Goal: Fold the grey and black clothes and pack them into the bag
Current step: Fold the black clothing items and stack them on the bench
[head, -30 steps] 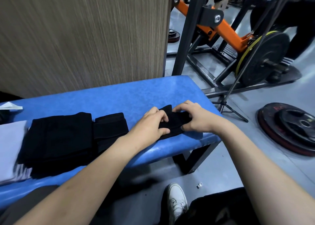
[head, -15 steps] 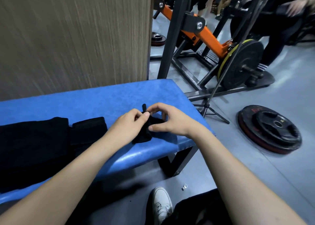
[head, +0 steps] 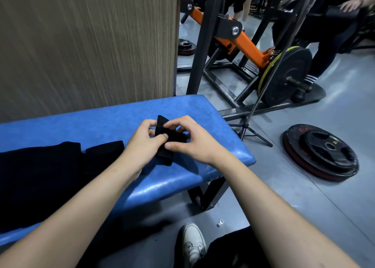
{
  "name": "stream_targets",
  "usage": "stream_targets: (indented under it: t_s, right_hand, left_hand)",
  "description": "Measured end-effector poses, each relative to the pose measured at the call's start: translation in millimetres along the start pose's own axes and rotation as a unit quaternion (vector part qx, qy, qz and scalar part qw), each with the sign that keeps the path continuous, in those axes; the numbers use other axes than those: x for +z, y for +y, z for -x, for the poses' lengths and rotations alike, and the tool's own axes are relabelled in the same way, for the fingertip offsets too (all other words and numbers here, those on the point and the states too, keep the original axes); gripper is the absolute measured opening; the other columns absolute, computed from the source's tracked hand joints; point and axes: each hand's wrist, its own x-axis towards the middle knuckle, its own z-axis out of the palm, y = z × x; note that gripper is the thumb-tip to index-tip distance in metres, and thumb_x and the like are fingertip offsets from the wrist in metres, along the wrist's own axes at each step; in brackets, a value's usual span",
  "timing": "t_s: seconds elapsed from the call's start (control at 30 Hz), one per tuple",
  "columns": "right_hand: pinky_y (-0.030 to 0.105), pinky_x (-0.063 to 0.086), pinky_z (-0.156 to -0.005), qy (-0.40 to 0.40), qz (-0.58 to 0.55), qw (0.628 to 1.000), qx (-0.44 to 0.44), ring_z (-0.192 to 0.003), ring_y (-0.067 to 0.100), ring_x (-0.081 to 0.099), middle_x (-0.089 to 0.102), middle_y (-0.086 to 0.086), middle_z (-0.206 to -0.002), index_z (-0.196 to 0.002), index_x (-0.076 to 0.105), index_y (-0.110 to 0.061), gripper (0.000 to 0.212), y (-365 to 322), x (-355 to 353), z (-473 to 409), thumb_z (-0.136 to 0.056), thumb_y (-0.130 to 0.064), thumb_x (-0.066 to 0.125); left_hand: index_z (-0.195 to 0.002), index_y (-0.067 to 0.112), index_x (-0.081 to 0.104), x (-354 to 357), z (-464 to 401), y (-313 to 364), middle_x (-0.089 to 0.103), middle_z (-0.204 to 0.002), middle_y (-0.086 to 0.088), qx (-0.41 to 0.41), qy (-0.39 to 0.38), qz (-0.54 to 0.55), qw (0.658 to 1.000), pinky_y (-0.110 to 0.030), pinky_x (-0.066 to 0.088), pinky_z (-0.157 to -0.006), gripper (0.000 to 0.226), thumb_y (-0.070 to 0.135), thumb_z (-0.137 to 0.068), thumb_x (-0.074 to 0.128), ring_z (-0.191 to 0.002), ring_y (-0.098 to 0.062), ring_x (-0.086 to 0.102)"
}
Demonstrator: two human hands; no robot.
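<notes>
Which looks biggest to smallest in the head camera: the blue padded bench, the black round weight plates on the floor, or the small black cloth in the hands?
1. Blue padded bench
2. Black round weight plates on the floor
3. Small black cloth, gripped by the left hand and right hand

The bench lies nearer the camera, which exaggerates its size.

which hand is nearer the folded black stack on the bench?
Left. The left hand grips the small black cloth just right of the folded black stack; the right hand holds the cloth's far side, farther away.

Two hands (head: 146, 141) (head: 194, 142), three black cloth pieces (head: 169, 138) (head: 105, 152) (head: 36, 178), one bench (head: 101, 121).
</notes>
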Motion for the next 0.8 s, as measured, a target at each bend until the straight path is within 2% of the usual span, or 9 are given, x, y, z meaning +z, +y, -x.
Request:
stream_targets:
  t_s: [0.1,0.2,0.3,0.4,0.47,0.5,0.57,0.67,0.8]
  right_hand:
    - [0.019,0.041,-0.090,0.026,0.001,0.997,0.078,-0.104,0.010,0.052,0.053,0.007,-0.119,-0.120,0.059,-0.017,0.039,8,4,-3,-0.086,-0.024,0.077]
    - [0.033,0.049,-0.079,0.029,-0.074,0.985,0.154,-0.085,0.015,0.056,0.059,0.005,-0.110,-0.118,0.054,-0.019,0.040,10,3,-4,-0.087,-0.030,0.075]
    - [0.027,0.048,-0.064,0.016,-0.148,0.970,0.194,-0.071,0.012,0.057,0.057,0.001,-0.092,-0.122,0.051,-0.019,0.045,8,-2,-2,-0.086,-0.026,0.077]
    - [0.018,0.044,-0.056,0.014,-0.119,0.974,0.194,-0.061,0.005,0.054,0.056,0.000,-0.086,-0.122,0.050,-0.020,0.049,8,-1,-1,-0.083,-0.019,0.079]
    - [0.022,0.045,-0.062,0.018,-0.025,0.984,0.177,-0.070,0.009,0.053,0.054,0.000,-0.087,-0.121,0.049,-0.020,0.051,11,0,-2,-0.081,-0.020,0.080]
    - [0.026,0.043,-0.066,0.014,0.032,0.986,0.166,-0.077,0.014,0.053,0.054,-0.001,-0.089,-0.122,0.049,-0.020,0.051,13,0,-2,-0.081,-0.023,0.080]
    - [0.030,0.040,-0.075,-0.003,0.138,0.980,0.146,-0.092,0.020,0.053,0.055,0.000,-0.100,-0.124,0.047,-0.019,0.053,18,3,-2,-0.082,-0.029,0.078]
    - [0.038,0.045,-0.089,-0.023,0.225,0.963,0.144,-0.110,0.025,0.056,0.056,0.005,-0.119,-0.126,0.045,-0.021,0.054,23,7,-2,-0.084,-0.040,0.073]
    - [0.034,0.042,-0.080,-0.018,0.199,0.967,0.156,-0.102,0.024,0.056,0.057,0.001,-0.104,-0.122,0.048,-0.022,0.051,22,6,-6,-0.082,-0.035,0.076]
  left_hand:
    - [-0.108,0.023,0.059,-1,1,2,0.068,-0.089,-0.003,-0.019,0.002,0.054,0.998,-0.035,0.054,-0.077,0.025,0.006,-0.090,0.062,-0.081,-0.019,0.067]
    - [-0.119,0.013,0.056,-1,2,5,0.068,-0.100,-0.012,-0.042,-0.002,0.120,0.992,-0.045,0.056,-0.090,0.028,0.002,-0.093,0.059,-0.096,-0.029,0.069]
    - [-0.119,0.015,0.053,-1,1,2,0.067,-0.102,-0.011,-0.058,-0.001,0.118,0.991,-0.050,0.054,-0.093,0.030,0.003,-0.092,0.059,-0.104,-0.034,0.068]
    - [-0.120,0.022,0.046,0,-2,-5,0.065,-0.098,-0.005,-0.053,0.000,0.042,0.998,-0.040,0.056,-0.082,0.035,0.010,-0.091,0.063,-0.099,-0.027,0.068]
    - [-0.128,0.022,0.039,2,-1,-8,0.062,-0.094,0.002,-0.026,0.002,-0.055,0.998,-0.027,0.049,-0.071,0.047,0.012,-0.090,0.064,-0.091,-0.017,0.065]
    - [-0.134,0.023,0.034,3,1,-9,0.061,-0.096,0.003,-0.007,0.001,-0.110,0.994,-0.027,0.048,-0.072,0.055,0.013,-0.089,0.065,-0.091,-0.017,0.064]
    - [-0.142,0.026,0.027,5,3,-12,0.056,-0.117,-0.003,0.032,-0.011,-0.197,0.980,-0.033,0.048,-0.086,0.069,0.015,-0.087,0.066,-0.104,-0.026,0.061]
    - [-0.142,0.025,0.035,9,10,-13,0.035,-0.135,-0.004,0.065,-0.040,-0.309,0.948,-0.034,0.039,-0.102,0.062,0.019,-0.088,0.065,-0.123,-0.027,0.048]
    - [-0.138,0.021,0.041,10,21,-12,0.036,-0.134,-0.005,0.082,-0.056,-0.397,0.913,-0.034,0.031,-0.109,0.050,0.028,-0.092,0.061,-0.130,-0.028,0.038]
